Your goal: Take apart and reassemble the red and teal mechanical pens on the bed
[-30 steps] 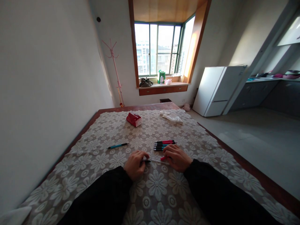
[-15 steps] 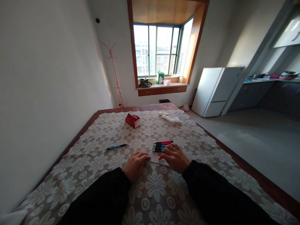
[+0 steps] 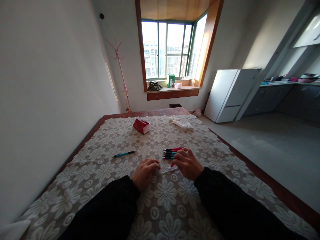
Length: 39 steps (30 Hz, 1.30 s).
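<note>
Head view: both hands rest low on a bench covered by a white lace cloth (image 3: 105, 170) with a flower pattern. The left hand (image 3: 144, 173) is curled, its fingers closed over the dark end of a thin pen part (image 3: 168, 170) that lies between the two hands. The right hand (image 3: 188, 164) pinches a small red piece (image 3: 172, 164) at its fingertips, the grip nearly closed on it, and that piece sits just at the right end of the thin part. Whether the thin part and the red piece are joined cannot be told. Directly beyond the right hand, touching its fingertips or nearly so, lies a neat row of pens (image 3: 172, 152), red ones farther away and teal ones nearer, all parallel. A single teal pen (image 3: 124, 154) lies apart to the left. Farther up the bench are a red tissue pack (image 3: 141, 126) and a crumpled white cloth (image 3: 181, 123). Past the bench stand a pink coat stand (image 3: 119, 66) by the wall, a bay window (image 3: 167, 50) with bags on its sill, and a white fridge (image 3: 231, 95). Black sleeves cover both forearms. No writing on the pens or the pack is readable.
</note>
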Available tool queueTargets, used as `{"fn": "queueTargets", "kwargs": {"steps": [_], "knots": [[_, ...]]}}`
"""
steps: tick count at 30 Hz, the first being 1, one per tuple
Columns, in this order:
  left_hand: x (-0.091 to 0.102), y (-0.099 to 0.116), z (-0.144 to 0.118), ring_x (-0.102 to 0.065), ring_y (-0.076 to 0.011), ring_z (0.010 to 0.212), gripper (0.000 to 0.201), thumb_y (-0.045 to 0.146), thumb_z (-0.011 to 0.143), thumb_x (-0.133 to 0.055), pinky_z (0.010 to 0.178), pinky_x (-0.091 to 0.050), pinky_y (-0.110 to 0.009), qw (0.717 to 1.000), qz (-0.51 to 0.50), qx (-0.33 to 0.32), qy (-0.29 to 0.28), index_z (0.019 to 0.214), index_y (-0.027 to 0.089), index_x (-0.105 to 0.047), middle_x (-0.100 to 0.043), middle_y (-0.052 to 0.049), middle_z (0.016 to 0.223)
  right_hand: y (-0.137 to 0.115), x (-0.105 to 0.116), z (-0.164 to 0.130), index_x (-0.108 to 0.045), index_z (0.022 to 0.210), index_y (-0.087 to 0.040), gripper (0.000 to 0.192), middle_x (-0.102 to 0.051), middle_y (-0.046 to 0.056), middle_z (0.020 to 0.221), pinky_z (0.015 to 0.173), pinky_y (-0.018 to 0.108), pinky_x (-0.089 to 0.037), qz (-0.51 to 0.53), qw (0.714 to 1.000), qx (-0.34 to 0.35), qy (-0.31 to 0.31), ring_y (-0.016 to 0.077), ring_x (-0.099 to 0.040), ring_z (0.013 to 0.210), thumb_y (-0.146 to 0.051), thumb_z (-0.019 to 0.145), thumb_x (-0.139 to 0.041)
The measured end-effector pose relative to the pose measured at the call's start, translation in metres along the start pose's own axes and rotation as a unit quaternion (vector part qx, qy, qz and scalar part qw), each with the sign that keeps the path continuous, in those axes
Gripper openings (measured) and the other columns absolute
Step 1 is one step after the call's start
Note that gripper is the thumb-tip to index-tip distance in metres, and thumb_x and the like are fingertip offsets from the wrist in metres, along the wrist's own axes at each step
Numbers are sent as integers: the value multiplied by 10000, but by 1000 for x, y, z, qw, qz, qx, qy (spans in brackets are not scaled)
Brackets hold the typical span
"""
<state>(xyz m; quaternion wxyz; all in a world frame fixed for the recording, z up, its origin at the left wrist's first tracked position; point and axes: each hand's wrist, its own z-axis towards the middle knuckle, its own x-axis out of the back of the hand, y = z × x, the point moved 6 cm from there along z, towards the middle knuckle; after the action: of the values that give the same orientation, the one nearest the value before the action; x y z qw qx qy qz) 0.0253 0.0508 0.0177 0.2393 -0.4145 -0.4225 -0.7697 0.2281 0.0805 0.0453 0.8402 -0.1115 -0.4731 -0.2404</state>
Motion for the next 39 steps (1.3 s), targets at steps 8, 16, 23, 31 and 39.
{"fn": "queueTargets", "kwargs": {"steps": [8, 16, 23, 31, 39], "knots": [[8, 8, -1, -580, -247, 1155, 202, 94, 830, -560, 988, -448, -418, 1000, 13, 2, 24, 918, 238, -670, -677, -47, 1216, 11, 0, -2, -670, 949, -220, 138, -679, 38, 918, 973, 404, -308, 29, 996, -78, 27, 200, -558, 975, -208, 975, -535], [5, 5, -1, -558, -272, 1195, 132, 171, 786, -667, 1029, -441, -449, 999, 22, 20, 16, 893, 246, -685, -655, -47, 1251, 3, -10, -2, -667, 1022, -230, 89, -694, 46, 1053, 979, 395, -313, 75, 996, -49, 12, 208, -567, 1059, -254, 949, -622], [8, 6, 0, -576, -272, 1164, 90, 176, 795, -677, 1015, -460, -448, 999, 27, 30, 22, 850, 242, -702, -678, -47, 1208, -1, -21, -4, -673, 938, -233, 87, -676, 38, 1107, 962, 398, -356, 89, 995, -25, -35, 219, -559, 1068, -241, 865, -721], [7, 3, 0, -580, -259, 1142, 68, 215, 832, -694, 1006, -461, -440, 999, 23, 16, 24, 869, 258, -733, -695, -31, 1178, -7, -20, -2, -682, 948, -226, 109, -680, 41, 1114, 959, 404, -375, 83, 995, -27, -39, 224, -560, 1067, -242, 858, -743], [3, 2, 2, -570, -250, 1151, 65, 264, 880, -693, 1020, -451, -434, 999, 31, -9, 19, 885, 277, -756, -719, -23, 1153, -16, -25, 1, -684, 882, -222, 72, -682, 36, 1100, 959, 396, -391, 96, 993, -57, -49, 218, -559, 1075, -256, 864, -744]]}}
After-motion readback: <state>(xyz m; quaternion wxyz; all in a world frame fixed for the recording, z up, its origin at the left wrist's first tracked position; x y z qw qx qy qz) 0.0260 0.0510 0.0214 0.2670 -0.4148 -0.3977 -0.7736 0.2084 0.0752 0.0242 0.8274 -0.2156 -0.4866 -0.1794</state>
